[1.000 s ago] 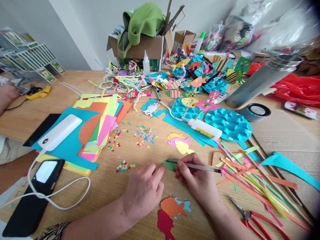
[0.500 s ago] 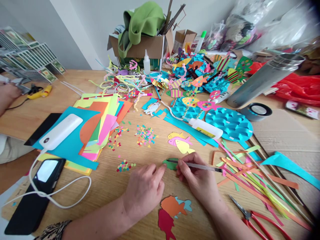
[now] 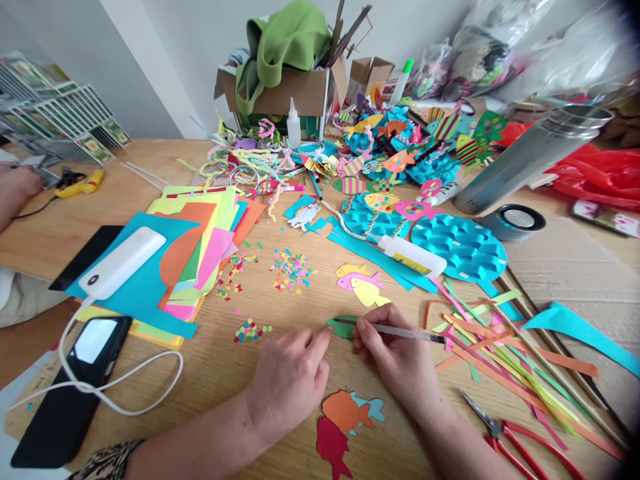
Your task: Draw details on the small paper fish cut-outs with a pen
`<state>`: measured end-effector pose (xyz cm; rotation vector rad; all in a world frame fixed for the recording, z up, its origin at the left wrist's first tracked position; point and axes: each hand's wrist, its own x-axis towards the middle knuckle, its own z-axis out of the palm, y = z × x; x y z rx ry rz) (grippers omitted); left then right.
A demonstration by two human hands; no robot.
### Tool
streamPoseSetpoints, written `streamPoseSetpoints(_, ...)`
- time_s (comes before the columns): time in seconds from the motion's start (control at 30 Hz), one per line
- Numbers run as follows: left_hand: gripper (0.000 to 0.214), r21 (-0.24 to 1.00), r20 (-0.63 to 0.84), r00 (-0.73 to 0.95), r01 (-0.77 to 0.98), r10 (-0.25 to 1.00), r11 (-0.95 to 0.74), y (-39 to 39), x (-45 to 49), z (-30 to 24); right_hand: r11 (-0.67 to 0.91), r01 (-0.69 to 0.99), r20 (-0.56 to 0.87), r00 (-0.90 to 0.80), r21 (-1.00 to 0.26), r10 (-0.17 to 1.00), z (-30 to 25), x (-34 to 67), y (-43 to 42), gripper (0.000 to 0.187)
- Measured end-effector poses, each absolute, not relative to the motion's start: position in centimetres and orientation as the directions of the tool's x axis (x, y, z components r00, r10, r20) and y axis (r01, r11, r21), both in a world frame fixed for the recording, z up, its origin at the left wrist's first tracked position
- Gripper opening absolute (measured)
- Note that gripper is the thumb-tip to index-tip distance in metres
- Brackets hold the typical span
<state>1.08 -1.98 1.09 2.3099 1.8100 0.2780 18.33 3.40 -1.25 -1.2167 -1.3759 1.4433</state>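
A small green paper fish lies flat on the wooden table between my hands. My left hand has its fingers curled, and the index fingertip holds the fish down at its left edge. In my right hand a slim pen is pinched, its dark tip on the green paper. The right fingers cover the fish's right end. Just beyond lie yellow and pink paper fish with drawn lines. Closer to me are an orange paper fish, a red one and a light-blue one, overlapping.
Confetti piles and paper dots sit left of centre. Coloured sheets carry a white power bank, cabled near a black phone. Paper strips, red-handled pliers, a glue bottle and a steel flask stand rightward.
Both hands stay almost still, with the pen tip still on the green fish. The view shifts only very slightly.
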Motion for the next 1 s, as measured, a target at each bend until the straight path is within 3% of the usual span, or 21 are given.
streamPoseSetpoints(1.0, 0.045, 0.286, 0.012, 0.232, 0.931, 0.973, -0.225, -2.11, 1.02, 1.04, -0.112, 0.084, -0.129, -0.236, -0.99, 0.963, -1.35, 18.4, 3.38, 0.027)
